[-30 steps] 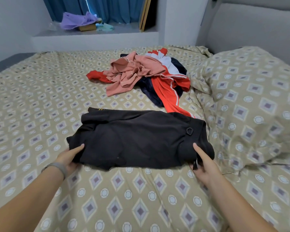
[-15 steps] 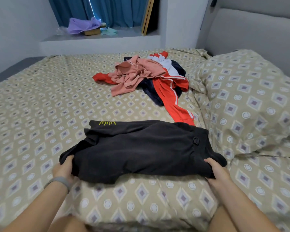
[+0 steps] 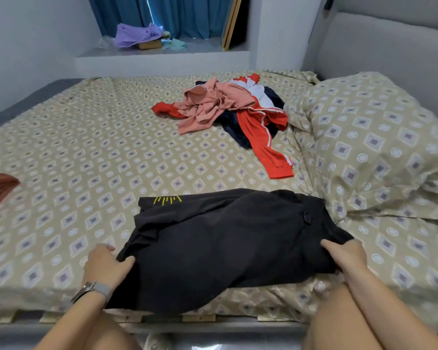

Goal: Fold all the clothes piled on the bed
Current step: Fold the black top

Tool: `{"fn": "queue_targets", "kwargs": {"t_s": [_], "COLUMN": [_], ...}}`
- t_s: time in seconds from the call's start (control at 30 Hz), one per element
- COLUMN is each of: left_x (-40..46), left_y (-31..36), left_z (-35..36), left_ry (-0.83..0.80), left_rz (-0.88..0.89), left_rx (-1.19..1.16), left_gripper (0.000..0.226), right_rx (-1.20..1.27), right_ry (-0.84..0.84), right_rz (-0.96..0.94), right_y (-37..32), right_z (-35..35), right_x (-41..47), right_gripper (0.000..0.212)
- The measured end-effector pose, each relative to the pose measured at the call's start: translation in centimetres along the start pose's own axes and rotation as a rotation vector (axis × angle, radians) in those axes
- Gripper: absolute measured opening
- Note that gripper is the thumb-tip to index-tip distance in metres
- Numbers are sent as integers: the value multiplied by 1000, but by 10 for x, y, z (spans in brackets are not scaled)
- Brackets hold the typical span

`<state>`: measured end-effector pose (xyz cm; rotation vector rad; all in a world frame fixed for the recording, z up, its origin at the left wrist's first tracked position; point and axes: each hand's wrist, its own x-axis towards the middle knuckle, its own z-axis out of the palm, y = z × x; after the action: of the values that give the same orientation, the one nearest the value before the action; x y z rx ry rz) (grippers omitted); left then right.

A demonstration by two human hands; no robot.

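The left hand (image 3: 104, 265) pinches the left edge of the black garment (image 3: 225, 248), thumb on top; the right hand (image 3: 347, 256) grips its right edge, fingers curled over the cloth; the garment lies folded at the near edge of the bed (image 3: 86, 152), partly overhanging it; farther back, near the pillow (image 3: 369, 147), sits the pile (image 3: 233, 109) of pink, red and navy clothes.
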<state>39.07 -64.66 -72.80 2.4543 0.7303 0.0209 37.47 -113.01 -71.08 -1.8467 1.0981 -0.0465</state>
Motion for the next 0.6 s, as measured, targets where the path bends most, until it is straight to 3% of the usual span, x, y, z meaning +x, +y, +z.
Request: {"fn": "queue_targets", "kwargs": {"t_s": [0.07,0.13,0.2,0.4,0.5,0.6], "left_x": [2,1,3,38,62,83], "left_y": [11,26,34,46,57,66], "left_z": [7,15,26,46,49,47], "left_ry": [35,60,61,45,22,23], "left_rz": [104,226,313,354,291,259], "left_rx": [6,-18,-50,-81,-80,-68], "left_gripper": [59,58,59,77,61,27], "right_rx": [-284,-499,-618,-456,-414,-461], "right_ry": [101,218,262,78,46,41], "right_rz": [-225,-472,-648,-661,-673,-679], "right_y": [-5,-10,-9,-23,-33,-40], "right_z": [4,10,21,41,50,62], "right_x": [-4,-11,-5,17,32,48], "right_gripper": [68,78,72,57,52,56]}}
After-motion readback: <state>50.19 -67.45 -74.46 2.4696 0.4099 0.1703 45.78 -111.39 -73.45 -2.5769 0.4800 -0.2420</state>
